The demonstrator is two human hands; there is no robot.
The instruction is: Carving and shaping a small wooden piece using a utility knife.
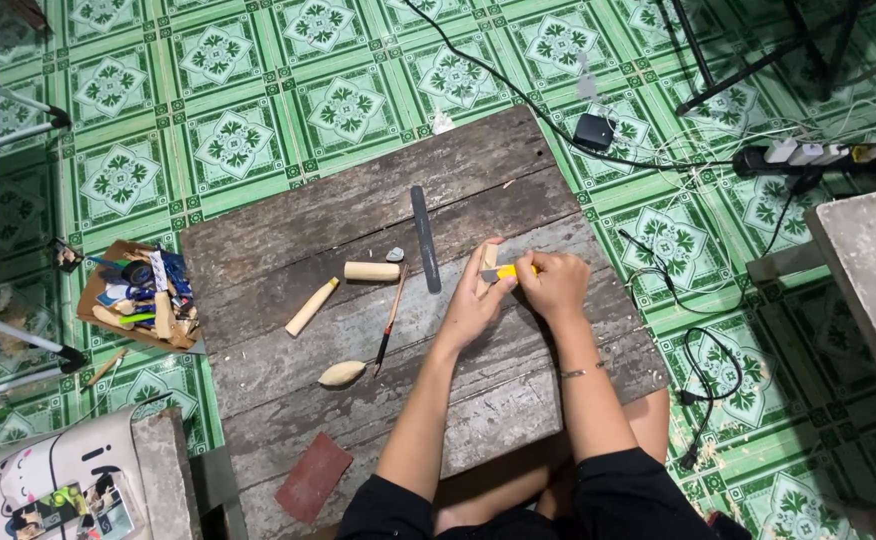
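Note:
My left hand point(475, 298) grips a small pale wooden piece point(488, 258) over a weathered wooden board point(358, 210) on the floor. My right hand point(556, 283) holds a yellow-handled knife point(506, 272) whose blade rests against that piece. On the board to the left lie a short wooden cylinder point(372, 271), a tapered wooden peg point(312, 306), a carved wooden spoon bowl point(343, 374), a thin pencil-like tool point(391, 319), a dark flat file point(425, 239) and a small grey stone point(395, 254).
A reddish sandpaper sheet point(314, 476) lies at the board's near edge. A cardboard tray of tools point(138, 296) sits left on the green tiled floor. Cables, a black adapter point(593, 130) and a power strip point(808, 156) lie right, beside a grey slab point(873, 270).

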